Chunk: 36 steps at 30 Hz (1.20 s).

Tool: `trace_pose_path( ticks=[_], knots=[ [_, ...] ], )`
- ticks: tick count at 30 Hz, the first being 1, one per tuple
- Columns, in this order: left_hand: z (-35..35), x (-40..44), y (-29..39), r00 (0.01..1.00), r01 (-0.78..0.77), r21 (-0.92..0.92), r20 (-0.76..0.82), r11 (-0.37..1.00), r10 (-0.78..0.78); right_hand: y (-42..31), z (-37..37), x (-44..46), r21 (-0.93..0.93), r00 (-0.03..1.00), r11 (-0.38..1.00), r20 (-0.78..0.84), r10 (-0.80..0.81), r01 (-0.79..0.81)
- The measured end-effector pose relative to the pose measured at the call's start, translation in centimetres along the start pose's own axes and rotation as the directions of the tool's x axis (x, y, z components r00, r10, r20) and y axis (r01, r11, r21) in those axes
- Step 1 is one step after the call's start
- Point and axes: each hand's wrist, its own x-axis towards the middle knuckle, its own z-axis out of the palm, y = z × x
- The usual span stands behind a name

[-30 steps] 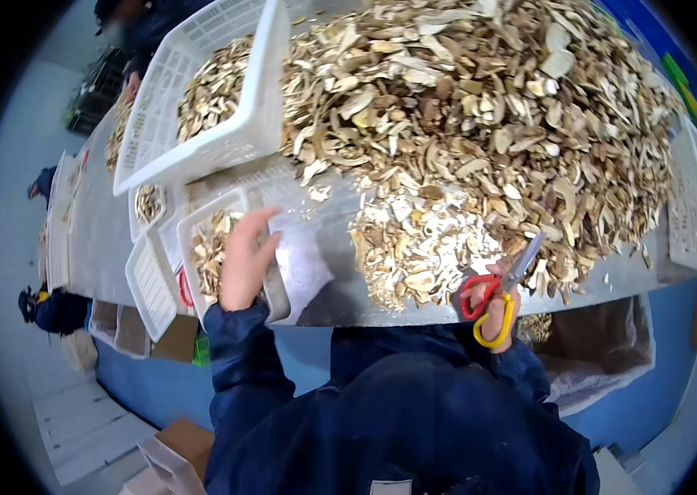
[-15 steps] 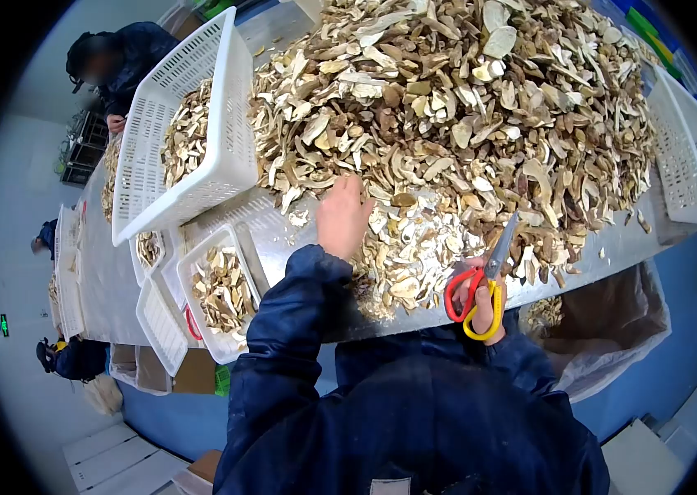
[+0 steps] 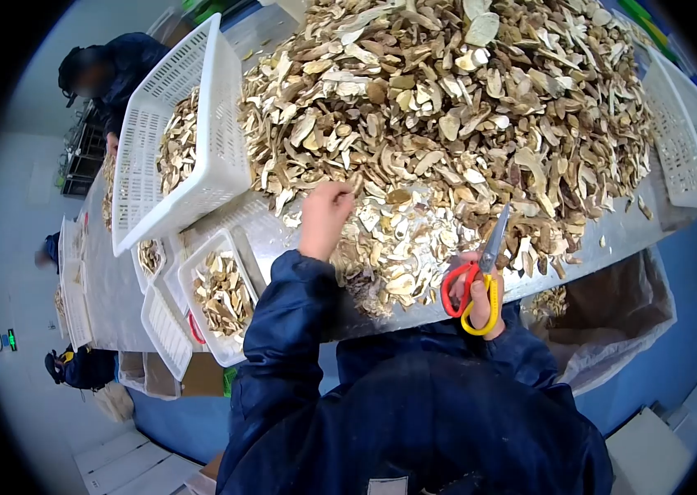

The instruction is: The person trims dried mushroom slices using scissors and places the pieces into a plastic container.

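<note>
My left hand (image 3: 325, 218) is over the near left edge of a large heap of dried mushroom slices (image 3: 456, 124). Its fingers are curled together at the tips, and whatever they pinch is too small to make out. In my right hand (image 3: 485, 304), at the table's front edge, is a pair of scissors (image 3: 494, 239) with one red and one yellow handle. The blades point up and away from me and look nearly closed. Between the hands lie paler, smaller mushroom pieces (image 3: 402, 247), spread on the metal table (image 3: 270, 239).
A large white basket (image 3: 225, 124) with slices stands tilted at left. Near it are a small white tray (image 3: 237, 340) of slices and a white lid-like tray (image 3: 165, 330). Another basket (image 3: 695, 148) is at right, above a lined box (image 3: 621, 330). Co-workers are at far left.
My left hand has drawn back a little to the left from the heap, its fingers now more curled. The right hand and scissors are almost unmoved; the view has shifted slightly.
</note>
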Motion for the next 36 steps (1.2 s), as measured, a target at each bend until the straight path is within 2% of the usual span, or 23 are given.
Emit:
trace_pose_path(
  ticks=[1, 2, 4, 7, 10, 11, 14, 15, 16, 17, 18, 20, 22, 23, 26, 27, 28, 29, 30, 31, 34, 35, 36],
  knots=[
    [-0.9, 0.0, 0.2, 0.995, 0.101, -0.154, 0.042, 0.983, -0.096, -0.1, 0.1, 0.0, 0.010, 1.000, 1.000, -0.003, 0.003, -0.003],
    [-1.7, 0.1, -1.3, 0.928, 0.362, -0.444, 0.250, 0.819, -0.275, -0.1, 0.0, 0.0, -0.001, 1.000, 1.000, 0.004, 0.005, -0.005],
    [-2.5, -1.0, -3.5, 0.906, 0.410, -0.827, 0.323, 0.384, -0.273, -0.3, 0.0, 0.1, -0.017, 1.000, 1.000, 0.021, 0.009, -0.008],
    [-4.3, -2.6, -3.6, 0.926, 0.364, -0.930, 0.357, 0.044, -0.122, -0.6, 0.1, 0.2, -0.056, 1.000, 0.998, 0.018, 0.016, -0.015],
    [-5.0, -2.7, -2.5, 0.929, 0.337, -0.939, 0.343, -0.070, -0.141, -0.7, -0.1, 0.2, -0.076, 0.999, 0.997, 0.025, 0.026, -0.024],
    [-5.1, -2.3, -3.1, 0.930, 0.358, -0.923, 0.366, -0.141, -0.035, -0.7, -0.1, 0.2, -0.073, 0.999, 0.997, 0.028, 0.024, -0.022],
    [-5.0, -1.2, -5.4, 0.906, 0.420, -0.907, 0.421, -0.041, -0.039, -0.7, 0.1, 0.2, -0.053, 1.000, 0.999, 0.022, 0.013, -0.012],
    [-4.9, -0.8, -5.4, 0.884, 0.462, -0.879, 0.445, 0.118, -0.146, -0.6, 0.2, 0.2, -0.045, 1.000, 0.999, 0.016, 0.009, -0.008],
    [-4.4, -0.3, -4.0, 0.901, 0.431, -0.791, 0.347, 0.435, -0.261, -0.6, 0.2, 0.2, -0.038, 1.000, 0.999, 0.016, 0.010, -0.009],
    [-3.4, 0.0, -2.4, 0.917, 0.395, -0.597, 0.214, 0.699, -0.335, -0.5, 0.1, 0.2, -0.032, 1.000, 0.999, 0.017, 0.012, -0.012],
    [-2.4, 0.1, -1.2, 0.931, 0.359, -0.323, 0.063, 0.876, -0.359, -0.5, 0.1, 0.2, -0.026, 1.000, 1.000, 0.019, 0.014, -0.014],
    [-0.9, 0.1, -1.0, 0.978, 0.204, -0.033, -0.041, 0.978, -0.205, -0.5, 0.1, 0.2, -0.014, 1.000, 1.000, 0.013, 0.017, -0.016],
    [-0.1, 0.1, -0.6, 0.998, 0.048, 0.239, -0.056, 0.970, -0.035, -0.6, 0.2, 0.1, -0.012, 1.000, 1.000, 0.011, 0.019, -0.019],
    [0.0, -0.2, -0.3, 0.999, -0.011, 0.264, -0.045, 0.965, 0.023, -0.7, 0.2, 0.1, -0.018, 1.000, 1.000, 0.011, 0.020, -0.020],
    [-0.8, -1.5, 0.4, 0.987, 0.115, -0.034, 0.118, 0.993, -0.110, -0.7, 0.1, 0.1, -0.026, 1.000, 1.000, 0.012, 0.011, -0.011],
    [-1.3, -1.9, -0.2, 0.963, 0.232, -0.227, 0.189, 0.946, -0.191, -0.6, 0.1, 0.1, -0.026, 1.000, 1.000, 0.012, 0.007, -0.007],
    [-1.9, -2.0, -2.2, 0.915, 0.387, -0.579, 0.340, 0.718, -0.218, -0.5, 0.1, 0.1, -0.025, 1.000, 1.000, 0.012, 0.007, -0.007],
    [-2.7, -2.2, -4.9, 0.858, 0.512, -0.788, 0.482, 0.341, -0.174, -0.4, 0.1, 0.1, -0.024, 1.000, 1.000, 0.013, 0.008, -0.007],
    [-3.4, -2.1, -5.0, 0.808, 0.577, -0.810, 0.585, -0.103, -0.068, -0.4, 0.1, 0.1, -0.025, 1.000, 1.000, 0.015, 0.007, -0.007],
    [-3.6, -2.6, -4.8, 0.841, 0.488, -0.859, 0.510, -0.156, -0.182, -0.4, 0.0, 0.2, -0.031, 1.000, 0.999, 0.016, 0.008, -0.007],
    [-3.6, -1.9, -3.5, 0.842, 0.386, -0.915, 0.403, -0.120, -0.359, -0.6, 0.1, 0.2, -0.027, 1.000, 1.000, 0.020, 0.010, -0.010],
    [-3.4, -1.4, -4.9, 0.818, 0.433, -0.901, 0.383, 0.020, -0.429, -0.6, 0.1, 0.2, -0.019, 1.000, 1.000, 0.022, 0.012, -0.011],
    [-3.0, -0.9, -4.5, 0.872, 0.405, -0.819, 0.212, 0.406, -0.441, -0.6, 0.2, 0.2, -0.011, 1.000, 1.000, 0.024, 0.012, -0.012]
  ],
)
